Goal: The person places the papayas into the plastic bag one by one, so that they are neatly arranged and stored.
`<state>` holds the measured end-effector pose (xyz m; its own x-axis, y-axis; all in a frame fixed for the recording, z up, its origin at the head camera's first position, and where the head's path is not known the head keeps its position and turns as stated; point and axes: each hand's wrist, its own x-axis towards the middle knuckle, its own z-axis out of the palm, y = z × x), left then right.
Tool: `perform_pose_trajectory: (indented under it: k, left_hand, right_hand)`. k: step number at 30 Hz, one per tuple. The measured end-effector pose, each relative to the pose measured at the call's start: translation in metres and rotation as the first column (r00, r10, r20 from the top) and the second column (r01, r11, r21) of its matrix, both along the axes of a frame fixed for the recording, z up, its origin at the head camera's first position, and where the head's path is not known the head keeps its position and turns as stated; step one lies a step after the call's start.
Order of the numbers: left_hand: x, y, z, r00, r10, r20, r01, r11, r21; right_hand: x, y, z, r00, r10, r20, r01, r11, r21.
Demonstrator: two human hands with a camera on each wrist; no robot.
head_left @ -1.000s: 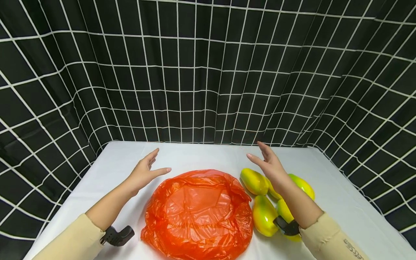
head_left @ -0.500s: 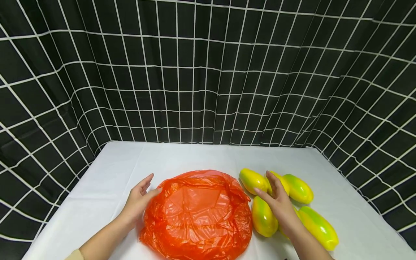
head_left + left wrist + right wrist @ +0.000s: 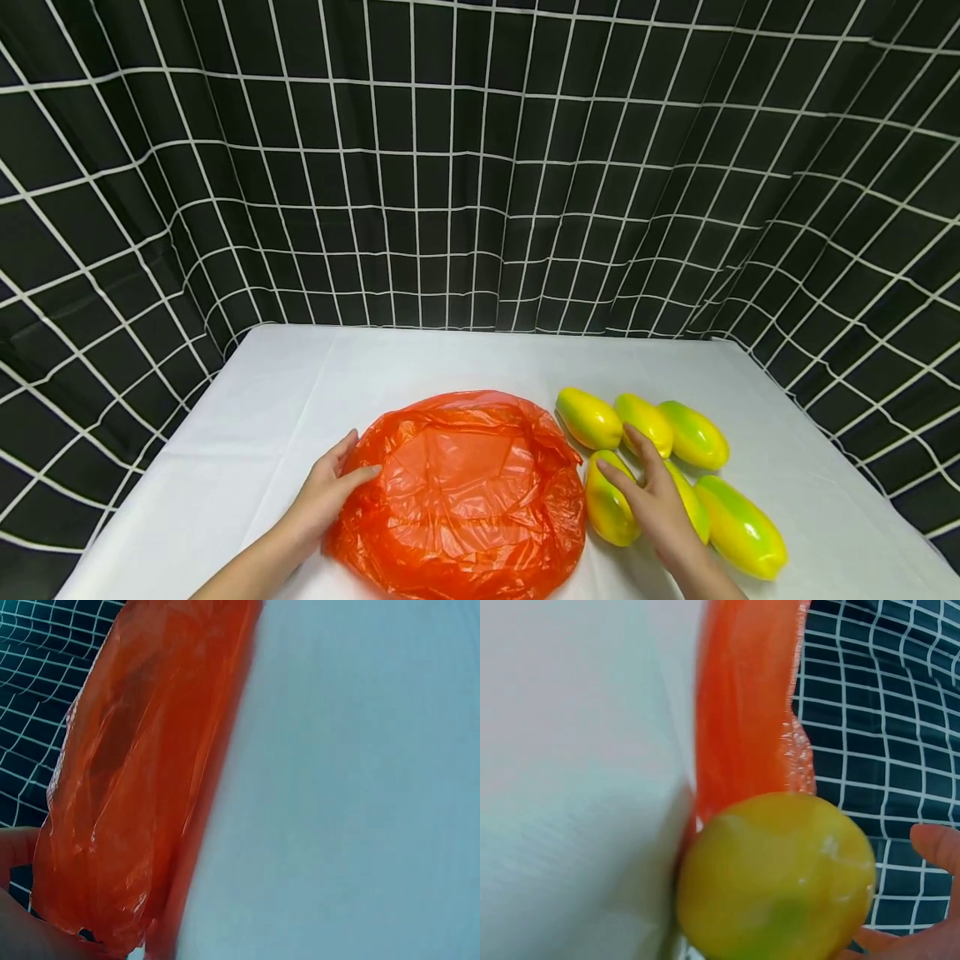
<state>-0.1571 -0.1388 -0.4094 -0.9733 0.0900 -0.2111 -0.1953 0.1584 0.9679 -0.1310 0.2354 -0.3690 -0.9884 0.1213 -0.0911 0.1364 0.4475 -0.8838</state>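
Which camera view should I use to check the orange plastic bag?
The head view: it shows the orange plastic bag from above, almost whole, with only its near edge cut off. The left wrist view shows just one side, close up; the right wrist view shows a strip of it, partly hidden behind a yellow fruit.

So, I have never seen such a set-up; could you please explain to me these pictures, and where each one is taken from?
No machine here: these are a person's bare left hand and right hand. The wide view comes from a camera worn on the head; the others come from cameras on each wrist. On the white table lie a red-orange plastic bag and, to its right, six yellow-green fruits; behind hangs a dark cloth with a white grid. The left hand is at the bag's left edge, the right hand at a fruit near the bag. Neither hand clearly holds anything.
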Motion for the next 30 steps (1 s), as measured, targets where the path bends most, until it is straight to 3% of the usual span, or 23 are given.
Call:
perform_pose_trajectory:
  k: [15,30]
  left_hand:
    - [0.002,0.004,-0.009,1.000,-0.004,-0.016,0.005,0.997,0.081]
    - [0.002,0.005,-0.010,1.000,-0.006,-0.006,0.006,0.995,0.104]
  right_hand:
    - [0.000,0.002,-0.014,1.000,-0.015,-0.016,0.016,0.997,0.082]
    - [-0.002,0.006,-0.026,0.995,-0.035,0.090,0.028,0.997,0.073]
